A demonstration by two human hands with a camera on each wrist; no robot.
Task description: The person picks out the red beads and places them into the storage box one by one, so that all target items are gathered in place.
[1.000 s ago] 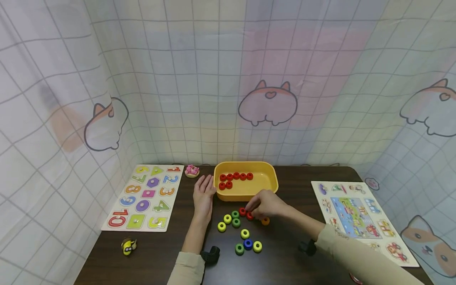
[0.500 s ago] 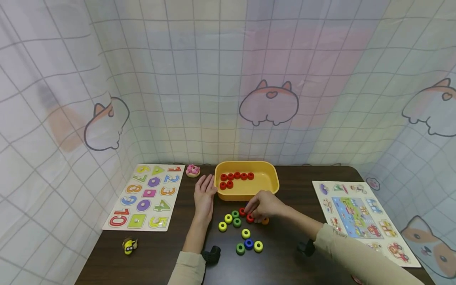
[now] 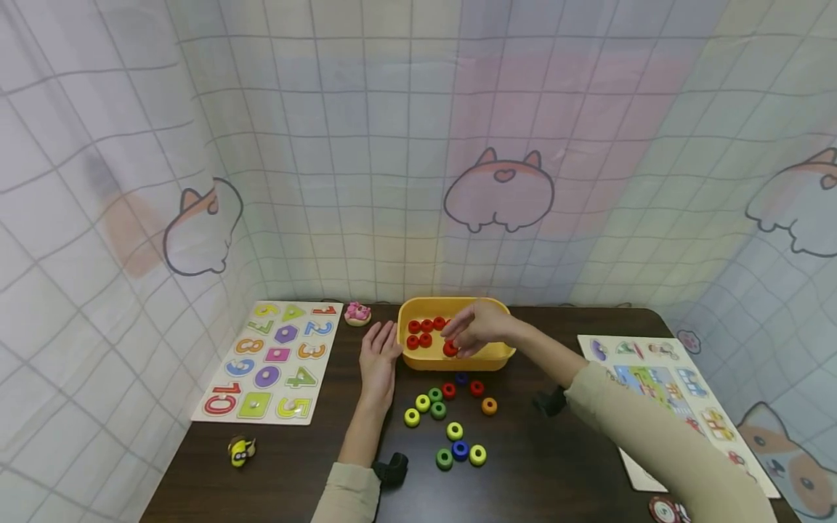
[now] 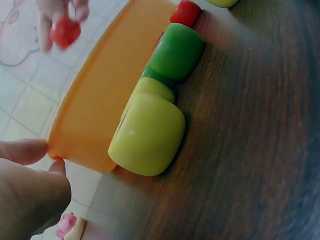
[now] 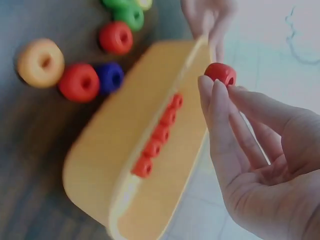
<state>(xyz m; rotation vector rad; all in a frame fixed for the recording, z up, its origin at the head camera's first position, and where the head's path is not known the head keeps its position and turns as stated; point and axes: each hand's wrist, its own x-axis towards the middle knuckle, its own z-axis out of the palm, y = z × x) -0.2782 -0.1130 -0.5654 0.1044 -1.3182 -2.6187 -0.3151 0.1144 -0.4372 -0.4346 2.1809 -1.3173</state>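
Note:
My right hand [image 3: 482, 327] is over the yellow tray [image 3: 477, 361], pinching a red bead [image 5: 220, 73] between thumb and fingertips. Inside the tray, several red beads [image 3: 426, 325] stand in rows; the hand hides part of them. My left hand [image 3: 378, 367] lies beside the tray with its fingers extended, touching the left end of its rim. On the table in front are two red beads [image 3: 476, 388], an orange bead [image 3: 489, 406], blue beads [image 3: 461, 450], green beads [image 3: 444, 458] and yellow beads [image 3: 412, 417].
A number puzzle board [image 3: 271, 363] lies at the left, with a yellow toy figure [image 3: 241, 451] in front of it. A pink toy [image 3: 357, 313] stands left of the tray. Under my right sleeve is a picture puzzle board [image 3: 693, 378]. A curtain [image 3: 366, 181] hangs behind the table.
My right hand has picked up a red bead from the table and carried it up over the tray. The left hand stays at the tray's left end.

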